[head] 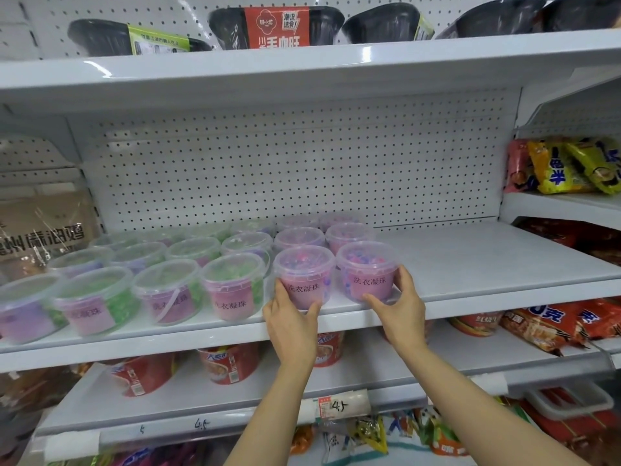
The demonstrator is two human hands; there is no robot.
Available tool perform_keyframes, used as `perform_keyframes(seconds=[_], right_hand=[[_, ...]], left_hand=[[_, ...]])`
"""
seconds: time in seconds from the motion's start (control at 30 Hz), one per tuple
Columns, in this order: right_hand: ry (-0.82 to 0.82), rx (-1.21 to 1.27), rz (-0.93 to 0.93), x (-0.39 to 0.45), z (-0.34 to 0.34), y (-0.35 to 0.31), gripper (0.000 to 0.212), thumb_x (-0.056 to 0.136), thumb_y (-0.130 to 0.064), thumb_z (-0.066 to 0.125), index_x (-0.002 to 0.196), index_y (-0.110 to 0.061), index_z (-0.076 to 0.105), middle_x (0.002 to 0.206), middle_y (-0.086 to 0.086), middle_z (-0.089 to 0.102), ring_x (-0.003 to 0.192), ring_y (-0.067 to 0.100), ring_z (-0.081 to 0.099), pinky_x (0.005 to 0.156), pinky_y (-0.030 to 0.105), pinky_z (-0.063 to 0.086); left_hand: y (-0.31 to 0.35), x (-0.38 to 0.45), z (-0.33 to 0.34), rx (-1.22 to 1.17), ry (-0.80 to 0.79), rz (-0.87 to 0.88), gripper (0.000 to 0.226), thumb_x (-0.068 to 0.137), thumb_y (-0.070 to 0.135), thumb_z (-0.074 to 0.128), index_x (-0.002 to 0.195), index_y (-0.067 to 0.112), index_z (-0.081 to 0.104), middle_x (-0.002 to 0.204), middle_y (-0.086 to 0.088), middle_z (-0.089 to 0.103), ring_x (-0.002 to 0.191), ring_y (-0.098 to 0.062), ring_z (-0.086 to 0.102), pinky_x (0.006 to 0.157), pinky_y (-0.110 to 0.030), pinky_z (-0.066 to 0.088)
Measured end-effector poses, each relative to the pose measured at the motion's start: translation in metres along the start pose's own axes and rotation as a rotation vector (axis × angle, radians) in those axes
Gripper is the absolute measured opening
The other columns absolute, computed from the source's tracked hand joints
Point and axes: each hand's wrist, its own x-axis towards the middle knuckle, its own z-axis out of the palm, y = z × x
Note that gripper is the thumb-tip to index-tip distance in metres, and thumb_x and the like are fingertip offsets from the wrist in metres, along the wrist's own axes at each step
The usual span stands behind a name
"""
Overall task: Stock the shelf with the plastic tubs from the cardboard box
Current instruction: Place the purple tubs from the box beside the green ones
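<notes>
Two clear plastic tubs with pink labels stand at the front edge of the white middle shelf (470,264). My left hand (290,319) grips the left tub (304,275) from below and in front. The right tub (368,269) is held by my right hand (398,309), thumb in front and fingers round its right side. Several more tubs (168,284) with pink, purple and green contents fill the shelf to the left and behind in rows. The cardboard box is not in view.
The shelf's right half is bare up to the pegboard back (302,169). Black food trays (275,26) sit on the shelf above. Red noodle cups (228,364) stand on the shelf below. Snack packets (564,166) fill the neighbouring unit at right.
</notes>
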Motion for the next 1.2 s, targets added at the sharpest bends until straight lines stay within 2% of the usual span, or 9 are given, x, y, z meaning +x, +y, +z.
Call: perform_keyframes(seconds=[0.2,0.37,0.5,0.63,0.7,0.8,0.93,1.07,1.2], right_hand=[[-0.018,-0.014,-0.003,-0.001,-0.003,0.0,0.078,0.069,-0.022,0.085,0.136,-0.024,0.045,0.13,-0.005,0.059,0.105,0.009,0.056,0.083,0.022,0.044],[-0.047,-0.082,0.016,-0.003,-0.006,0.004,0.088,0.066,-0.024,0.085,0.142,-0.025,0.04,0.129,-0.003,0.06,0.092,0.008,0.057,0.078,0.021,0.046],[-0.069,-0.121,0.033,-0.006,-0.01,0.003,0.091,0.065,-0.035,0.084,0.143,-0.026,0.038,0.131,-0.001,0.058,0.103,0.011,0.057,0.087,0.028,0.048],[-0.072,-0.166,0.055,-0.012,-0.022,-0.003,0.097,0.069,-0.036,0.083,0.149,-0.017,0.032,0.148,0.003,0.043,0.134,0.021,0.043,0.106,0.036,0.039],[-0.068,-0.19,0.053,-0.016,-0.03,-0.004,0.096,0.071,-0.032,0.082,0.15,-0.016,0.03,0.149,0.005,0.042,0.135,0.022,0.041,0.108,0.038,0.038],[-0.054,-0.215,0.058,-0.019,-0.043,-0.007,0.094,0.072,-0.028,0.082,0.15,-0.016,0.03,0.15,0.004,0.041,0.137,0.022,0.039,0.108,0.036,0.036],[-0.059,-0.27,0.035,-0.013,-0.059,-0.018,0.095,0.072,-0.03,0.082,0.15,-0.016,0.03,0.152,0.002,0.038,0.139,0.021,0.036,0.111,0.035,0.033],[-0.09,-0.323,-0.025,0.003,-0.073,-0.034,0.096,0.072,-0.031,0.082,0.15,-0.015,0.029,0.153,0.004,0.036,0.14,0.021,0.034,0.112,0.033,0.031],[-0.137,-0.384,-0.076,0.015,-0.087,-0.046,0.098,0.072,-0.033,0.082,0.151,-0.018,0.027,0.154,0.003,0.033,0.141,0.02,0.032,0.113,0.031,0.028]], left_hand=[[-0.002,-0.001,-0.001,-0.002,-0.014,0.004,0.092,0.076,0.035,0.079,0.149,0.008,0.03,0.135,-0.013,0.054,0.125,-0.029,0.044,0.103,-0.036,0.04],[-0.005,0.0,-0.003,0.026,-0.041,0.028,0.094,0.076,0.037,0.079,0.149,0.007,0.028,0.143,-0.012,0.047,0.132,-0.028,0.039,0.108,-0.034,0.034],[-0.008,0.003,-0.008,0.052,-0.074,0.064,0.096,0.075,0.039,0.079,0.149,0.007,0.028,0.149,-0.01,0.041,0.136,-0.027,0.037,0.11,-0.035,0.033],[-0.014,0.001,-0.017,0.098,-0.093,0.118,0.098,0.074,0.046,0.077,0.15,0.012,0.027,0.15,-0.008,0.041,0.135,-0.026,0.04,0.104,-0.039,0.042],[-0.017,-0.001,-0.026,0.13,-0.071,0.131,0.098,0.073,0.053,0.076,0.15,0.014,0.03,0.147,-0.007,0.046,0.132,-0.026,0.045,0.098,-0.041,0.048],[-0.019,-0.004,-0.041,0.169,-0.005,0.191,0.098,0.068,0.061,0.074,0.147,0.014,0.038,0.143,-0.007,0.05,0.13,-0.026,0.047,0.095,-0.042,0.051],[-0.014,0.005,-0.063,0.186,0.046,0.324,0.101,0.067,0.062,0.074,0.147,0.013,0.037,0.145,-0.008,0.048,0.133,-0.026,0.043,0.105,-0.044,0.043],[0.005,0.026,-0.08,0.261,-0.014,0.468,0.105,0.064,0.063,0.075,0.148,0.015,0.035,0.144,-0.003,0.048,0.129,-0.025,0.04,0.107,-0.04,0.039],[0.032,0.037,-0.085,0.343,-0.16,0.532,0.111,0.062,0.068,0.074,0.151,0.02,0.028,0.154,0.006,0.032,0.137,-0.019,0.028,0.115,-0.034,0.027]])
